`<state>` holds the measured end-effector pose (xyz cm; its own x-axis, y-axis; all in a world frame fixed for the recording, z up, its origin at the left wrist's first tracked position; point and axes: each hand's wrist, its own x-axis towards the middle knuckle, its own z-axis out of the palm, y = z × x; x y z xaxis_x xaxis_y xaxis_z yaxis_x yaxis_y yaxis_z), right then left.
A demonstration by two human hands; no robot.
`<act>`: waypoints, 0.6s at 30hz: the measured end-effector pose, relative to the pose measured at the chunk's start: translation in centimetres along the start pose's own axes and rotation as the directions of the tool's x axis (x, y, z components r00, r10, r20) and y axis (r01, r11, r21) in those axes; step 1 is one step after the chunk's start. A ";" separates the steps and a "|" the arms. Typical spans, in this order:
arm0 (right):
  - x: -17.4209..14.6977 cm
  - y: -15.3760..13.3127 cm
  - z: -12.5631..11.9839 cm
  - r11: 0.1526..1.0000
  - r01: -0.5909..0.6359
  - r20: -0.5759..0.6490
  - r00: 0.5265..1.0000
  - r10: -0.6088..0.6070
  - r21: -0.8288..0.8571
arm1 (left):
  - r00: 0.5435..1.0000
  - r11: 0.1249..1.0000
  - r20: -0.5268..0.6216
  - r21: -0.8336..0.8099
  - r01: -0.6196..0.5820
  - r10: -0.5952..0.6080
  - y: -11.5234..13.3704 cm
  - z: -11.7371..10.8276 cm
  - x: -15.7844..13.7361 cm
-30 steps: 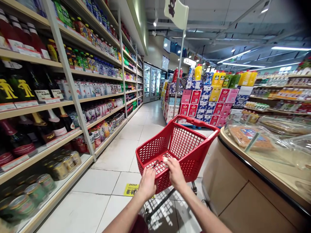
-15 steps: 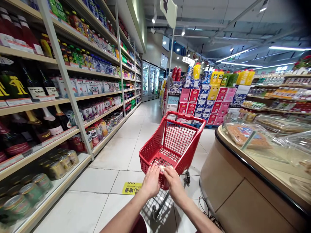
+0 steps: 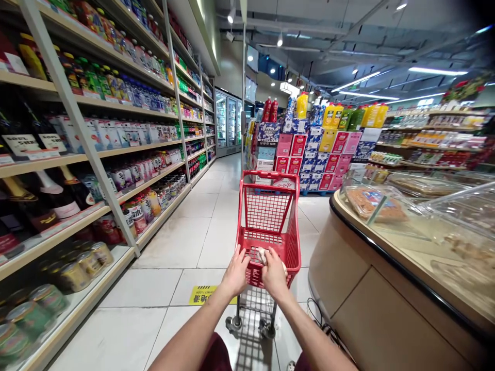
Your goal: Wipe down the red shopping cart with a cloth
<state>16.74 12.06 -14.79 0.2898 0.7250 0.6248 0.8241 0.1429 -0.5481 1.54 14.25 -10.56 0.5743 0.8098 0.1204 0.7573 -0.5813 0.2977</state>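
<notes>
In the head view, a red plastic shopping cart (image 3: 296, 260) stands on the pale tiled floor (image 3: 154, 288) directly in front of the person, its handle at the far end. The left hand (image 3: 235, 273) lies at the basket's near rim, left of its middle, fingers slightly apart and reaching forward; whether they grip the rim cannot be told. The right hand (image 3: 274, 271), just beside it at the same rim, is curled around a small white crumpled item (image 3: 262, 255), partly hidden by the fingers. A yellow wet-floor sticker (image 3: 200, 295) lies left of the cart. Drink shelves (image 3: 127, 196) line the left side, a curved display counter (image 3: 348, 273) stands at right, and stacked drink cartons (image 3: 297, 146) rise beyond the cart.
</notes>
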 end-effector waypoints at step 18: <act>-1.1 -2.9 1.0 0.943 0.284 0.224 0.944 -0.243 -0.171 | 0.993 0.991 -0.070 0.081 0.102 -0.097 -1.3 0.9 -1.2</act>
<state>13.59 11.51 -14.47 -0.0359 0.8002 0.5987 0.9431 0.2253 -0.2445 0.13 14.00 -11.99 0.4752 0.8657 0.1571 0.8347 -0.5001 0.2306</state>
